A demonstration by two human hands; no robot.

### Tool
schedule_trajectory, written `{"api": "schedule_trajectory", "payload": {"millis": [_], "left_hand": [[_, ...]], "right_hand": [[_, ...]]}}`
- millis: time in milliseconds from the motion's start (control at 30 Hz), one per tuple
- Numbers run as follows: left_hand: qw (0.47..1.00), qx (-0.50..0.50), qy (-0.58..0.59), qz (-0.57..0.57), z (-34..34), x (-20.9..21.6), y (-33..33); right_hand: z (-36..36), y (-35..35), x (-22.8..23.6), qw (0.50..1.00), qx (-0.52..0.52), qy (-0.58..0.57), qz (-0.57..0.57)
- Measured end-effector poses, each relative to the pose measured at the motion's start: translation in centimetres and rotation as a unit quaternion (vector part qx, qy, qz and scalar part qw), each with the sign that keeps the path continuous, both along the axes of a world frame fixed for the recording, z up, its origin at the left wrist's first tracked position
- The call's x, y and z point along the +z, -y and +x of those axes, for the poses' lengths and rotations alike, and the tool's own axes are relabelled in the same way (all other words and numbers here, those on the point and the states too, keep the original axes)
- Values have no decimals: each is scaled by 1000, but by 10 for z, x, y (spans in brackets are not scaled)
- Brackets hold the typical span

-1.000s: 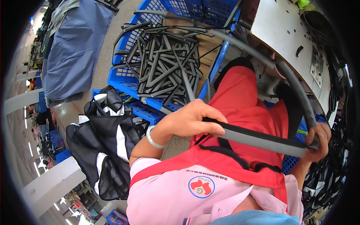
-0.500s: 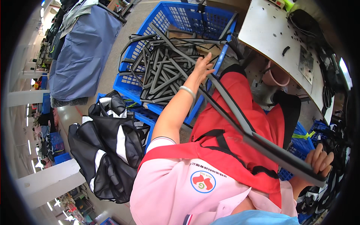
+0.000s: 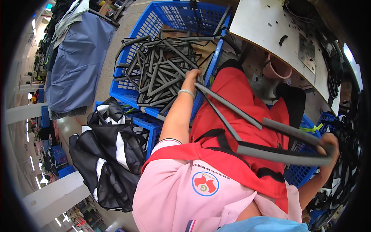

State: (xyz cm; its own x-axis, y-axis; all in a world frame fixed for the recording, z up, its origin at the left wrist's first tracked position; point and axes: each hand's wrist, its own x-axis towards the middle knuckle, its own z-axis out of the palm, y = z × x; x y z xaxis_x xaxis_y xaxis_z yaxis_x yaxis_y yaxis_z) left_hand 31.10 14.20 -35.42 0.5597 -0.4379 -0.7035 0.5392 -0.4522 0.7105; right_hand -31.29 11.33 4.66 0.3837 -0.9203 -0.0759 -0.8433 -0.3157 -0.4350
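1. Nearest, a pink shirt [image 3: 201,201] and red apron [image 3: 239,116] fill the lower middle; black-and-white bags [image 3: 108,154] lie at the near left.
2. The right hand [image 3: 328,149] is closed around the near ends of several long grey strips [image 3: 247,116] at the right.
3. The strips' long axis runs across the lap from near right to far left, over the apron.
4. The left hand [image 3: 192,75] grips their far ends at the blue crate [image 3: 170,19] rim; a bracelet [image 3: 186,92] circles the wrist.
5. More strips are piled in the crate; a white worktable [image 3: 270,27] stands far right.
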Motion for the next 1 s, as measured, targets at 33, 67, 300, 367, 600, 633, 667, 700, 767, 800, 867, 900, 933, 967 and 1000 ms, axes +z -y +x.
{"api": "schedule_trajectory", "payload": {"millis": [33,67,300,367,600,633,667,700,767,800,867,900,933,967,1000], "left_hand": [[991,11,-125,-47,0,12,-4],[979,20,-187,-84,-10,36,1],[890,-321,-100,-307,-104,277,-65],[865,-390,-155,-276,-131,311,-93],[626,-744,-73,-221,-189,362,-122],[608,-760,-47,-223,-186,365,-118],[613,-767,-81,-170,-183,370,-113],[614,-772,-115,-116,-178,374,-107],[574,-798,17,-185,-151,361,-104],[587,-798,39,-132,-133,359,-101],[672,-733,46,-97,-89,346,-93],[741,-662,29,-113,-71,329,-88],[831,-542,-24,-124,-62,317,-78],[899,-410,-75,-133,-54,309,-65],[910,-386,-56,-141,-53,306,-49]], "right_hand": [[45,-9,5,983,70,157,61],[33,-5,5,983,49,32,176],[46,24,6,992,6,-7,-127],[130,20,-26,960,-24,255,114],[248,-3,-135,632,-25,372,680],[256,0,-143,575,-10,379,725],[261,-1,-145,575,-7,382,724],[265,-1,-145,562,-4,431,706],[269,-2,-136,548,-1,485,682],[268,-2,-127,578,-10,484,657],[271,-4,-103,627,3,475,618],[274,-9,-102,641,26,469,607],[279,-15,-101,666,54,453,590],[284,-20,-99,690,81,438,571],[289,-26,-96,705,109,409,569]]}}
